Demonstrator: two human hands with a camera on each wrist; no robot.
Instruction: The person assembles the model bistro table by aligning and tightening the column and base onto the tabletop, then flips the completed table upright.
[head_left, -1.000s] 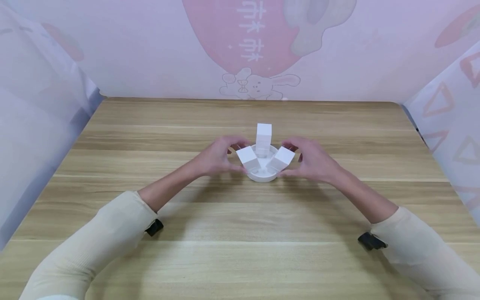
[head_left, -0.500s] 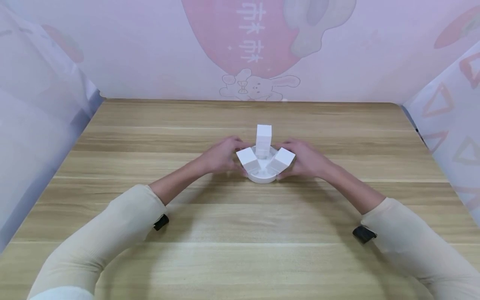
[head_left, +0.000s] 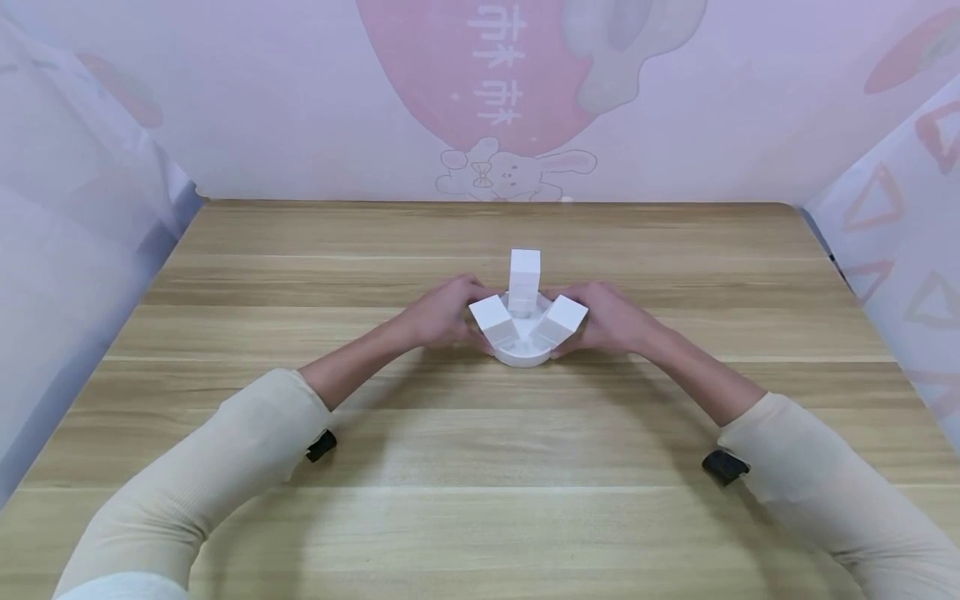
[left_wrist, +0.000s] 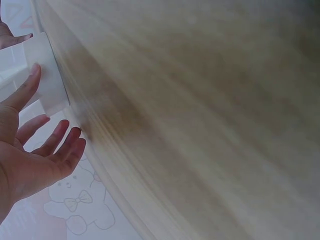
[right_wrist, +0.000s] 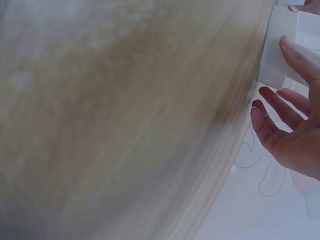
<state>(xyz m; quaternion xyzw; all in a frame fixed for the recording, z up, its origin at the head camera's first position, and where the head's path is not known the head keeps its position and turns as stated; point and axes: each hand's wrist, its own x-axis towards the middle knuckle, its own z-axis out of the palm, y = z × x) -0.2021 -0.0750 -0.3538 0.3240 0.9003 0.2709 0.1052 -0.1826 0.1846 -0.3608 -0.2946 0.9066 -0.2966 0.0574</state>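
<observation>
In the head view a shallow round white dish [head_left: 523, 358] sits on the wooden table. Three white rectangular blocks stand in it: one upright at the back [head_left: 525, 279], a left block [head_left: 492, 318] and a right block [head_left: 562, 318] that both lean outward. My left hand [head_left: 444, 314] pinches the dish from the left, its thumb [left_wrist: 31, 89] pressed on the dish wall and its index finger round the far side. From the right, my right hand [head_left: 611, 318] does the same, with its thumb [right_wrist: 296, 59] on the wall. The other fingers of both hands spread loosely below the dish in the wrist views.
The wood-grain table [head_left: 480, 500] spreads out all around the dish. A pale printed backdrop [head_left: 300, 108] rises along its back edge, with hung sheets at both sides. Black straps [head_left: 726, 468] show under the beige sleeves [head_left: 247, 442].
Both hands have moved inward from beside the dish and closed their thumbs and index fingers on its sides. The dish and its blocks stay in place.
</observation>
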